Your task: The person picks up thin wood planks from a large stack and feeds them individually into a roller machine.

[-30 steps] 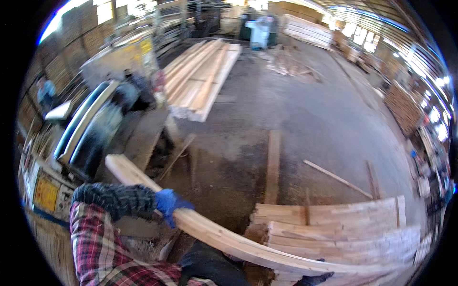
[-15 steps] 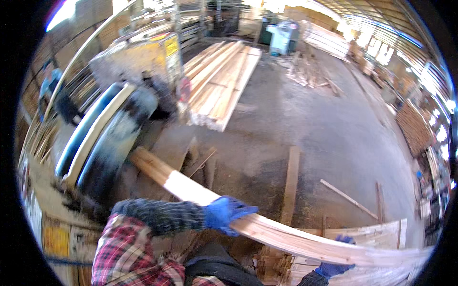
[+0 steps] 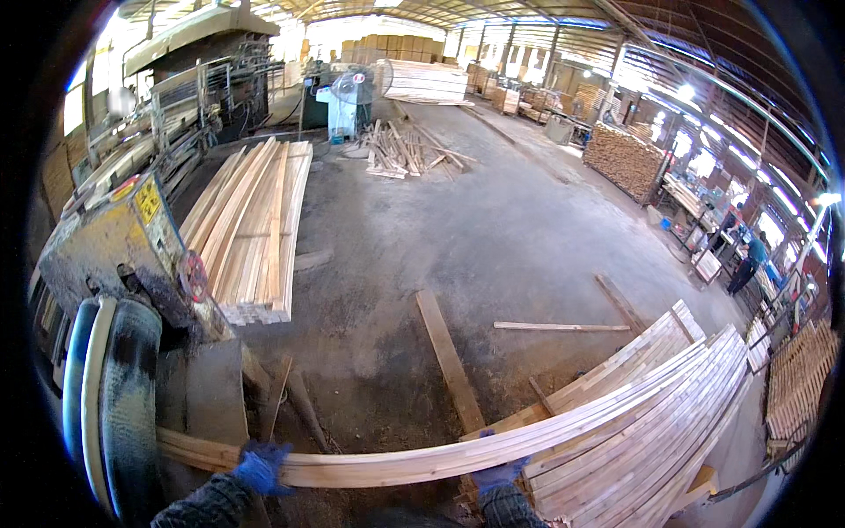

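Observation:
A long pale wooden board [image 3: 387, 465] crosses the lower part of the view, its left end beside the blue-and-cream wheel-like part of a machine [image 3: 132, 396]. My left hand [image 3: 261, 468], in a blue glove, is closed round the board near that end. Further right, my right hand [image 3: 499, 473], also blue-gloved, grips it from below, with some fingers showing over the far edge. The board's right end reaches over a stack of similar boards [image 3: 616, 466], where it is hard to tell apart from them. Dark knitted sleeves cover both forearms.
A yellow-grey machine housing [image 3: 114, 238] stands at left, with a board pile [image 3: 251, 238] behind it. Loose planks [image 3: 449, 361] and a thin strip [image 3: 563, 326] lie on the floor. Wood scraps [image 3: 396, 150] are heaped further off. Another person [image 3: 750, 264] stands at far right.
The view has swung right, so the machine and board pile appear further left. Both hands still hold the board, which now lies more level across the view, its right part over the stack.

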The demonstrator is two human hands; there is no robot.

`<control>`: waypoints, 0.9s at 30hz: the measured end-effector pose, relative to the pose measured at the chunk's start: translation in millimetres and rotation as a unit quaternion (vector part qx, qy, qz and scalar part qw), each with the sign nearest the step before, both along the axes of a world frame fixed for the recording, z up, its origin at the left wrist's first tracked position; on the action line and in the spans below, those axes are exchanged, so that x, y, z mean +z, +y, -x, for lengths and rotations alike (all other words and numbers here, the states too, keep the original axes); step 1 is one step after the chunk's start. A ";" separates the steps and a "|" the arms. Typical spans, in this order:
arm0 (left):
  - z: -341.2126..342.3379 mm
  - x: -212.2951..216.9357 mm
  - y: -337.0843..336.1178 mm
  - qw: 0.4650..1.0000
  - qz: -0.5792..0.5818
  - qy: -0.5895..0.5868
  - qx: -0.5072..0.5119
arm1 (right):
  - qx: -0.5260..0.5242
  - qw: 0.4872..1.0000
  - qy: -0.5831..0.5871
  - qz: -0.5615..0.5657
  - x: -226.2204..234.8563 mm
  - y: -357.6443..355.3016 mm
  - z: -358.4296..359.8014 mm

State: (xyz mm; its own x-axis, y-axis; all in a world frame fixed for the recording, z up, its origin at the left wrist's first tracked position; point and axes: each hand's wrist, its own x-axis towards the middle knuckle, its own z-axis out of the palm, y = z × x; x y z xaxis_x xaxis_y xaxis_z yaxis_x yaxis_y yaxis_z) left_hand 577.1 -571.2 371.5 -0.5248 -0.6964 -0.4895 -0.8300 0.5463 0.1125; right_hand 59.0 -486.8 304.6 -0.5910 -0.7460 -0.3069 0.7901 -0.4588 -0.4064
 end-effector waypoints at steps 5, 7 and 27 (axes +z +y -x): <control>158.4 18.9 12.2 0.979 -0.022 0.200 -0.026 | 0.207 0.964 -0.160 -0.035 -36.3 33.0 -48.0; 222.4 15.0 17.9 0.976 0.042 0.209 -0.045 | 0.269 0.948 -0.167 -0.037 -33.0 36.2 -54.3; 140.3 43.9 22.0 0.989 -0.043 0.134 -0.034 | 0.000 0.997 -0.032 -0.074 -4.9 19.6 80.7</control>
State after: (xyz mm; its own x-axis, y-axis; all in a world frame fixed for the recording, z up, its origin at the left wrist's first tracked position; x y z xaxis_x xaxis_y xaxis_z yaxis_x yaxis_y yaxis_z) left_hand 436.8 -549.2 415.4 -0.6877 -0.6175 -0.3818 -0.7259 0.5785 0.3720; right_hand -21.7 -467.2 299.7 -0.5658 -0.6897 -0.4518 0.8173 -0.3966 -0.4180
